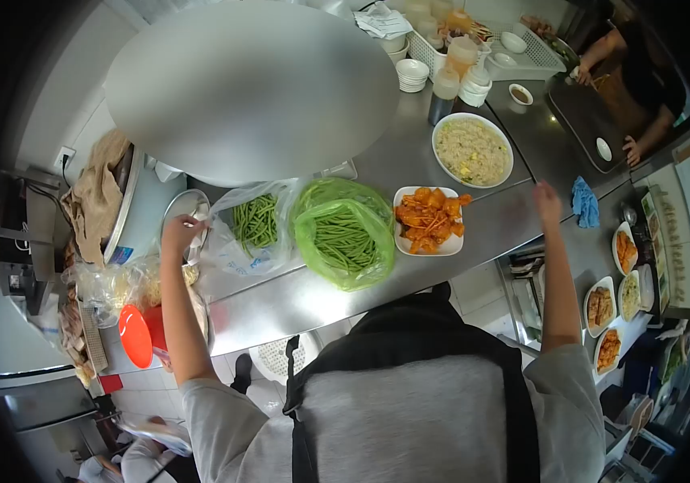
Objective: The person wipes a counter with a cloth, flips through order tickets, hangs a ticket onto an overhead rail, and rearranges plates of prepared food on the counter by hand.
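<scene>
My left hand (pixel 179 235) is over the left part of the steel counter, beside a round metal bowl (pixel 169 211) and the rim of a clear plastic bag (pixel 228 256). Its fingers look pinched together; what is between them is hidden. Long green beans (pixel 255 220) fill that bag, and more beans (pixel 345 240) lie in a green plastic bag (pixel 306 256) to its right. My right hand (pixel 549 203) hovers near the counter's front edge, between a plate of fried rice (pixel 444 165) and a blue cloth (pixel 585 203). Its fingers are too indistinct to read.
Orange-sauced food sits on a white square dish (pixel 402 244). Sauce bottles (pixel 444 88) stand behind. A co-worker's hand (pixel 632 151) touches a dark tray (pixel 582 121) at right. Filled plates (pixel 600 306) line the right counter. A red container (pixel 136 336) is at left.
</scene>
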Action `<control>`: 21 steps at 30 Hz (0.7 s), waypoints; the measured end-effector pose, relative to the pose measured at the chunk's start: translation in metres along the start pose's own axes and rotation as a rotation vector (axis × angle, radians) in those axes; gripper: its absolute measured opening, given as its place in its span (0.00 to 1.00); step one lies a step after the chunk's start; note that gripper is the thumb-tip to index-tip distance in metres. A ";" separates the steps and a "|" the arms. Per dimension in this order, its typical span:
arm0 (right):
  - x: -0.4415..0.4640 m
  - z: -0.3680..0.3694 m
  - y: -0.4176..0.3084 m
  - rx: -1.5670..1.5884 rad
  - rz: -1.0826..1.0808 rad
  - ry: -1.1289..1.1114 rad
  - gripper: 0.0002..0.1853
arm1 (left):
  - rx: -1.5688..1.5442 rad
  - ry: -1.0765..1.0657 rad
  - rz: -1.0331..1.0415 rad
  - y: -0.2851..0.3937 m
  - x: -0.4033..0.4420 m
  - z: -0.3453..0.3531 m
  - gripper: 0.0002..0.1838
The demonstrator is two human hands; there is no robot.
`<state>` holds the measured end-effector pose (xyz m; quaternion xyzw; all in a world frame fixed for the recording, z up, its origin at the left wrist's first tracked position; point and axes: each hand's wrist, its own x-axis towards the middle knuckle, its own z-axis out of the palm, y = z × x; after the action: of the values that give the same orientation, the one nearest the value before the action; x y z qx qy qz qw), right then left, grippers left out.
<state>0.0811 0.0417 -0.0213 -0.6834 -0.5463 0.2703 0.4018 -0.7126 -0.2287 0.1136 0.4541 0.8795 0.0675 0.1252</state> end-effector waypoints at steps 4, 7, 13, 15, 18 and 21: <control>0.014 -0.071 0.047 -0.755 -0.330 0.544 0.20 | -0.552 0.087 -0.329 -0.007 -0.029 -0.026 0.27; 0.030 -0.105 0.112 -0.998 -0.161 0.291 0.21 | -0.499 0.203 -0.391 -0.012 -0.042 -0.030 0.30; 0.028 -0.112 0.083 -0.818 -0.123 0.166 0.22 | -0.232 0.649 0.252 0.175 -0.070 -0.051 0.15; 0.038 -0.111 0.079 -0.814 -0.308 0.361 0.22 | -0.335 0.355 0.263 0.281 -0.083 -0.041 0.13; 0.073 -0.110 0.118 -0.787 -0.364 0.395 0.19 | -0.264 0.003 0.679 0.375 -0.042 0.047 0.15; 0.070 -0.111 0.119 -0.787 -0.140 0.201 0.16 | 0.028 -0.041 0.721 0.464 -0.005 0.130 0.19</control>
<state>0.2519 0.0710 -0.0576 -0.7690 -0.6113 -0.0551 0.1786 -0.3106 0.0362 0.0974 0.7381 0.6609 0.0862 0.1050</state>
